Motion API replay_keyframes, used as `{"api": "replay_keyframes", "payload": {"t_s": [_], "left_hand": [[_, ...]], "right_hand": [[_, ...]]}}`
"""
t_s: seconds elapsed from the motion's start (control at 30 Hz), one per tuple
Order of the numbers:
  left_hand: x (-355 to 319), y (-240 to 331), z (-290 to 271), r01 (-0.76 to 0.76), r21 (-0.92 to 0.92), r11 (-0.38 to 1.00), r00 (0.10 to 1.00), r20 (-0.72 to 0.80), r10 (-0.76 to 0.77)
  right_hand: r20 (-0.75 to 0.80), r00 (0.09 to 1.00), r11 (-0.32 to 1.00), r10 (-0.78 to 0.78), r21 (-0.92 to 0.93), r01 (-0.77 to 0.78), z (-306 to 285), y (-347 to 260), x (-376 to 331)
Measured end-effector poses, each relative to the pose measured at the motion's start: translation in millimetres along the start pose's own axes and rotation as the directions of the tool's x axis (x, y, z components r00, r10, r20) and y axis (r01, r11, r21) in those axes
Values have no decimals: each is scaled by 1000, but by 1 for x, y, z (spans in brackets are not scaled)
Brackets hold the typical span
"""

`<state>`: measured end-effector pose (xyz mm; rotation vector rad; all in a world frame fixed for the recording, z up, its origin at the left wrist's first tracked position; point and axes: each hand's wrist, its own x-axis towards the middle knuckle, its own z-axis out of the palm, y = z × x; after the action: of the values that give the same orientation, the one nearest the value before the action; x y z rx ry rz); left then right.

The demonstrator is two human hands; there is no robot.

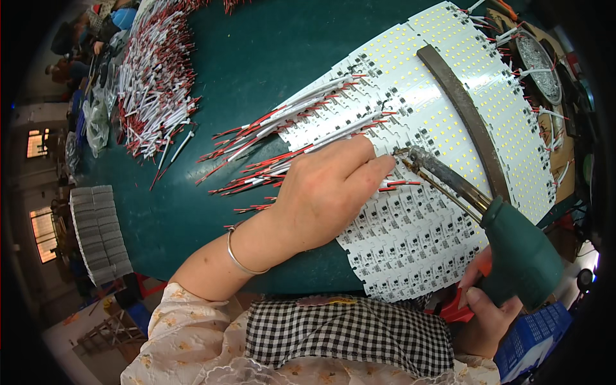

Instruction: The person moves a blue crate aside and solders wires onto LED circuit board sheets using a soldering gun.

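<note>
My left hand (327,186) is closed in a pinch over the white LED circuit boards (417,237), on a thin wire mostly hidden by the fingers. Red-and-white wires (276,167) lie beside and under this hand, their ends on the boards. My right hand (491,317) grips a green soldering gun (523,250) with a red part at its handle. The gun's metal tip (410,157) comes down to the boards right beside my left fingertips; contact is hard to make out.
A dark curved bar (465,115) lies across the boards. On the green table (237,38) a large heap of red-and-white wires (157,83) sits at the far left, with a grey ribbed stack (99,234) nearer. An oval dish (539,67) stands at the far right.
</note>
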<state>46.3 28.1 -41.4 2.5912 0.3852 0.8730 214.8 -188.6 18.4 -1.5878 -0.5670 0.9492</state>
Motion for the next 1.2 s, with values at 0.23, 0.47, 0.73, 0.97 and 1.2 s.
{"api": "replay_keyframes", "payload": {"t_s": [0.23,0.47,0.73,0.97,1.2], "left_hand": [[0,-2,1,-28,6,1000,999,20,28],[0,-1,1,-41,47,998,999,13,40],[4,-6,2,-25,-106,994,999,19,27],[3,-3,1,-69,-69,995,996,56,73],[1,-3,2,-127,-20,992,991,43,128]], "right_hand": [[30,995,995,-97,24,96,-8,1,3],[27,983,976,-180,132,175,-12,-1,4],[27,989,984,-142,112,138,-19,6,-12],[-39,998,996,-45,76,47,-14,11,-18],[-49,999,1000,-23,10,24,-11,17,-22]]}}
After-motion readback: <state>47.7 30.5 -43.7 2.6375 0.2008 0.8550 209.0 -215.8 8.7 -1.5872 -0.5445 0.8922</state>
